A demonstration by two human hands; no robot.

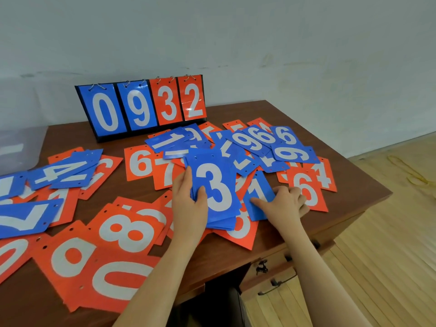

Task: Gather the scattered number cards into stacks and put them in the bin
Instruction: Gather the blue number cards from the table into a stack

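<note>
Blue and orange number cards lie scattered over a brown wooden table (349, 182). My left hand (188, 197) grips a stack of blue cards (217, 185) with a white 3 on top, thumb on its face and fingers along its left edge. Just to the right, my right hand (283, 201) pinches a single blue 1 card (258, 197) that lies on orange cards, index finger stretched across it. A clear plastic bin (18, 142) sits at the far left edge, partly cut off.
A black flip scoreboard (141, 107) showing 0 9 3 2 stands at the table's back. Blue 9 and 6 cards (280, 145) pile at the back right, orange 8 and 0 cards (113, 251) at the front left. Drawers with handles (271, 274) are below the front right edge.
</note>
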